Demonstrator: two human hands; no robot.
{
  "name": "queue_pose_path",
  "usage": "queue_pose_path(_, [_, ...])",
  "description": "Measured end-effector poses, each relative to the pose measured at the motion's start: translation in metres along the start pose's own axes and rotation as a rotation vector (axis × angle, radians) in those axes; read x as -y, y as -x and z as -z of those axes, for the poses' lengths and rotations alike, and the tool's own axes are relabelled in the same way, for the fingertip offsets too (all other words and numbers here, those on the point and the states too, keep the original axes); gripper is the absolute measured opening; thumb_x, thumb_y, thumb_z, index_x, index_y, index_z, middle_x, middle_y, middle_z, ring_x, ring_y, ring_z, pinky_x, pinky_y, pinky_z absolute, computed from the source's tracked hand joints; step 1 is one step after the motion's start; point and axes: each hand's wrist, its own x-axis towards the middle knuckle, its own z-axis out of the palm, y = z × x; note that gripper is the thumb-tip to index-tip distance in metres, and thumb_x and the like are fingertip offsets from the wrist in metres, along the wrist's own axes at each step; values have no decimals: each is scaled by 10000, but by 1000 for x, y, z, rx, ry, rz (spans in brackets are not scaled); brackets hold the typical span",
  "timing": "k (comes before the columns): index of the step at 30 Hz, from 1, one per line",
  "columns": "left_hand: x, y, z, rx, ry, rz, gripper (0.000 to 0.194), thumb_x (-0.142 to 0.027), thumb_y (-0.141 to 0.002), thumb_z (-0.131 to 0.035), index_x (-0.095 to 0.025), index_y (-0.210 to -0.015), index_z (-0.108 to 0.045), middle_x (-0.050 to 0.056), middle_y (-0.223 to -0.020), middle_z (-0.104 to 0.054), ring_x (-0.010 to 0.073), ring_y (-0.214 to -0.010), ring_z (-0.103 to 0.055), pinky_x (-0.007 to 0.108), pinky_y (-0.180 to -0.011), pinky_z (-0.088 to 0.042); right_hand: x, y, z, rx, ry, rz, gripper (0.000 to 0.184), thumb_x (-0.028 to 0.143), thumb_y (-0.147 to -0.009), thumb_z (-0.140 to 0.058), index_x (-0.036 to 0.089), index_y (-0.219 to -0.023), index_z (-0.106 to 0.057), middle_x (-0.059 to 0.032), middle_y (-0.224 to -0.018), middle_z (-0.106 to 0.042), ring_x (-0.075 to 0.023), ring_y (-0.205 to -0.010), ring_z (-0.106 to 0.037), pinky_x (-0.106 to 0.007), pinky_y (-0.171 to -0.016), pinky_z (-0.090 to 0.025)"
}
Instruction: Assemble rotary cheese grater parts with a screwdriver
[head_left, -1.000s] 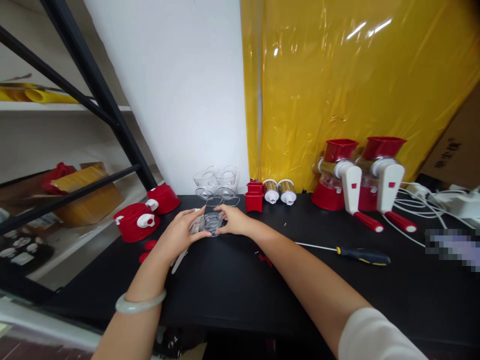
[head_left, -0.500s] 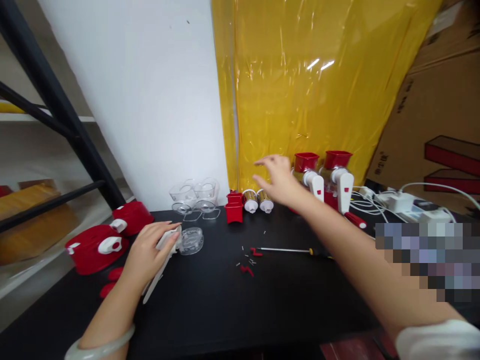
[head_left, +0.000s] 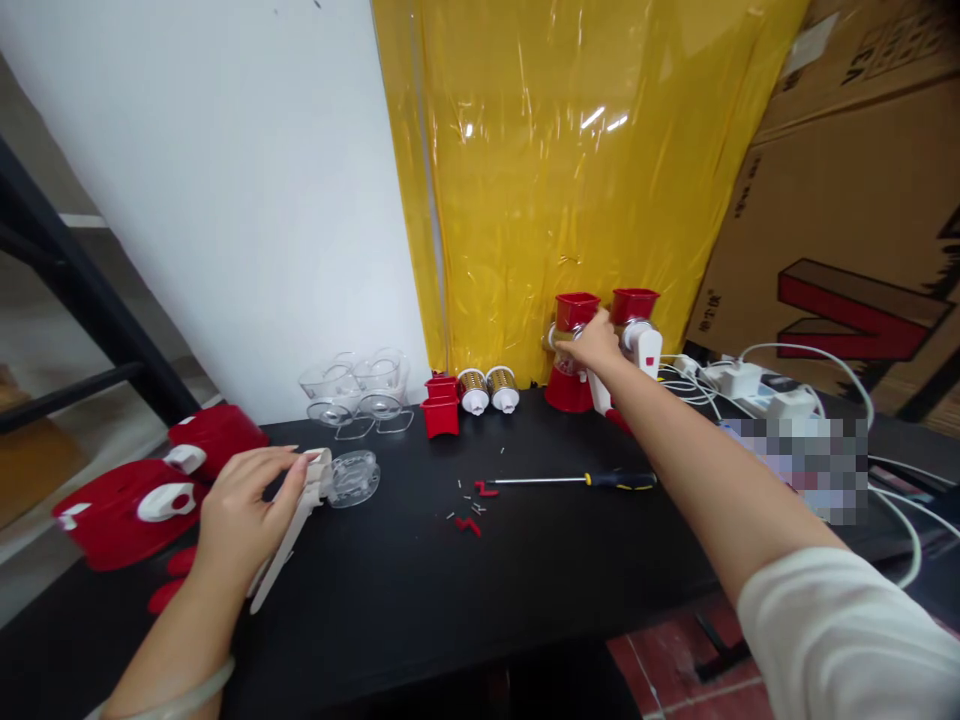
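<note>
At the back right, my right hand [head_left: 596, 345] is closed at the upper body of a red-and-white rotary drum grater [head_left: 571, 390], just below its red hopper. Part of its grip is hidden behind the hand. My left hand [head_left: 247, 510] lies on the left side over white crank handles [head_left: 283, 550], fingers stretched out and thumb apart. Clear plastic parts [head_left: 355, 478] sit just past its fingertips. A second rotary grater [head_left: 643, 345] stands to the right of the first one.
A screwdriver [head_left: 619, 481] lies mid-table near small screws [head_left: 478, 508] and red clips [head_left: 469, 526]. Behind are red hoppers [head_left: 440, 415], grater drums [head_left: 474, 392] and clear housings [head_left: 382, 380]. Red bases [head_left: 135, 505] stand left; a power strip with cables [head_left: 739, 380] lies right.
My right hand has moved from above the grater drums rightward and down onto the left rotary grater. My left hand stays by the white handles. The view has shifted to the right.
</note>
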Motion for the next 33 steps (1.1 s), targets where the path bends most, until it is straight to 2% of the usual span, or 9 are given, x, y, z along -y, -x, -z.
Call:
queue_pose_path(5, [-2, 0, 0, -7, 2, 19, 198, -336, -898, -521, -216, -846, -669, 75, -867, -696, 260, -898, -639, 469, -863, -530, -6, 4, 0, -41, 64, 59, 1011, 262, -585, -801, 92, -1428, -269, -267, -1310, -481, -403, -1236, -489, -523, -1000, -407])
queue_pose_path(14, [-2, 1, 0, -11, 17, 77, 214, -366, -885, -511, -240, -825, -673, 46, -869, -695, 267, -924, -637, 469, -891, -519, -11, 13, 20, -23, -56, 212, 1013, 276, -593, -809, 41, -1425, -282, -284, -1285, -529, -378, -1213, -516, -478, -1010, -406])
queue_pose_path(21, [-1, 3, 0, -14, 7, 88, 191, -329, -905, -495, -221, -869, -649, 39, -894, -674, 267, -958, -615, 498, -913, -514, -12, 24, 50, -20, -98, 345, 1135, 321, -523, -840, 79, -1469, -260, -239, -1321, -539, -373, -1218, -535, -496, -1014, -425])
queue_pose_path(24, [-17, -2, 1, -12, 29, 63, 191, -337, -894, -520, -220, -881, -671, 40, -910, -686, 265, -967, -616, 491, -938, -498, -15, 33, 64, 4, -158, 392, 1138, 362, -526, -844, 99, -1477, -276, -220, -1284, -564, -374, -1173, -568, -516, -983, -451])
queue_pose_path(26, [-40, -11, 1, 101, 120, -23, 194, -342, -880, -552, -222, -913, -701, 42, -941, -708, 253, -971, -625, 454, -943, -495, -17, 40, 69, 46, -186, 432, 1151, 391, -527, -847, 101, -1483, -277, -214, -1270, -568, -368, -1153, -581, -514, -974, -463])
queue_pose_path(27, [-54, -17, -2, 213, 192, -83, 200, -356, -879, -557, -244, -938, -713, 28, -947, -716, 238, -971, -632, 420, -929, -503, -18, 43, 70, 70, -200, 455, 1158, 400, -526, -849, 106, -1487, -274, -209, -1270, -566, -364, -1153, -582, -513, -976, -464])
queue_pose_path(29, [-85, -33, -14, 529, 298, -193, 248, -373, -893, -540, -289, -1053, -710, 13, -1029, -718, 212, -988, -643, 371, -904, -506, -20, 49, 69, 117, -230, 494, 1176, 405, -528, -852, 121, -1500, -255, -198, -1266, -567, -359, -1158, -579, -516, -987, -459])
queue_pose_path(30, [-100, -41, -25, 643, 331, -217, 260, -369, -897, -533, -290, -1076, -706, 16, -1056, -714, 206, -985, -649, 362, -892, -506, -20, 51, 68, 141, -245, 507, 1185, 402, -532, -852, 128, -1508, -239, -192, -1261, -568, -357, -1162, -576, -521, -994, -453])
queue_pose_path(33, [-135, -64, -73, 787, 437, -184, 210, -288, -867, -567, -210, -990, -719, 49, -953, -729, 184, -846, -674, 322, -806, -514, -19, 58, 63, 215, -284, 537, 1214, 379, -552, -847, 136, -1531, -171, -182, -1252, -571, -353, -1192, -560, -527, -1015, -433])
